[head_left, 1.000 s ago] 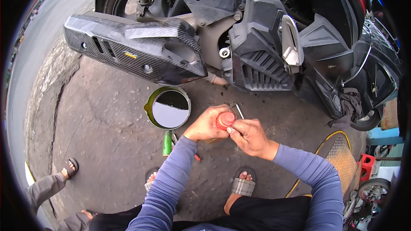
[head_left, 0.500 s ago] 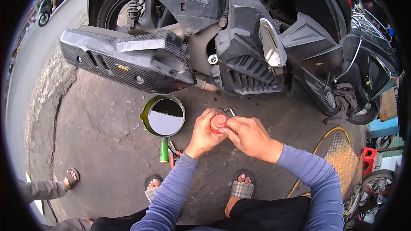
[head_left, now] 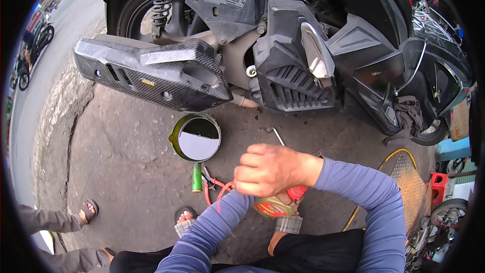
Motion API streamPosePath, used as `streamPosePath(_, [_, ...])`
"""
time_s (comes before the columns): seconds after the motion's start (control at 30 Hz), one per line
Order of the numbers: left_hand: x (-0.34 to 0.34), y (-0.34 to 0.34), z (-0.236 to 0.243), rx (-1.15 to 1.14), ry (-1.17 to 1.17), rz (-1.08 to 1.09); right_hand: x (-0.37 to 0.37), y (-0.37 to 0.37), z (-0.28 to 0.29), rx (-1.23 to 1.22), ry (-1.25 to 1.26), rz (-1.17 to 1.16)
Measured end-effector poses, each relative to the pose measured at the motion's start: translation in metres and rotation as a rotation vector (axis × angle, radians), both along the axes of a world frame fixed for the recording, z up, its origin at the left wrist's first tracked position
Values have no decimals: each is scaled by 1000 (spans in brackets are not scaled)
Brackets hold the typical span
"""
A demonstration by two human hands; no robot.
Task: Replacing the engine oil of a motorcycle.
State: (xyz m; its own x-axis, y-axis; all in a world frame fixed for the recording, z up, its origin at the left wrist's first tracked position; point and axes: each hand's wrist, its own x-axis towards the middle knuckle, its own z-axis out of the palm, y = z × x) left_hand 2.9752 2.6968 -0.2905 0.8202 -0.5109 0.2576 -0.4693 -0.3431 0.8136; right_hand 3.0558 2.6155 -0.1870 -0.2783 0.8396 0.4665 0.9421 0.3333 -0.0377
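My right hand [head_left: 265, 169] is closed in a fist and crosses over my left forearm. From its left side hangs a thin, curved red strip [head_left: 221, 199], which its fingers seem to grip. Behind it my left hand [head_left: 289, 200] is mostly hidden; the fingers that show are wrapped round a gold plastic bottle [head_left: 273, 209] with a red cap [head_left: 297, 191]. The bottle is tilted over my foot. Left of my hands stands a green-handled pan [head_left: 174, 139] holding dark liquid. Red-handled pliers [head_left: 207, 187] lie by its handle.
A black scooter fills the far side, with its carbon-patterned exhaust cover [head_left: 146, 73] and ridged black casing [head_left: 293, 81] jutting toward me. A metal wrench [head_left: 277, 135] lies on the ground. A yellow-edged metal plate [head_left: 396, 187] is at right. Another person's sandaled foot [head_left: 90, 211] is at left.
My right hand has left the red cap and swung left over my left forearm, with a red strip now trailing. The bottle has come nearer me and its gold body now shows.
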Motion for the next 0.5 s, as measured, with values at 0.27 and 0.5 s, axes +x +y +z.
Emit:
streamPosePath(0.27, [28, -11, -19, -475, 184, 70, 22, -101, -22, -663, 363, -901])
streamPosePath(0.5, [22, -27, -41, -264, -129, 402, -17, -102, -25, -607, 464, -689])
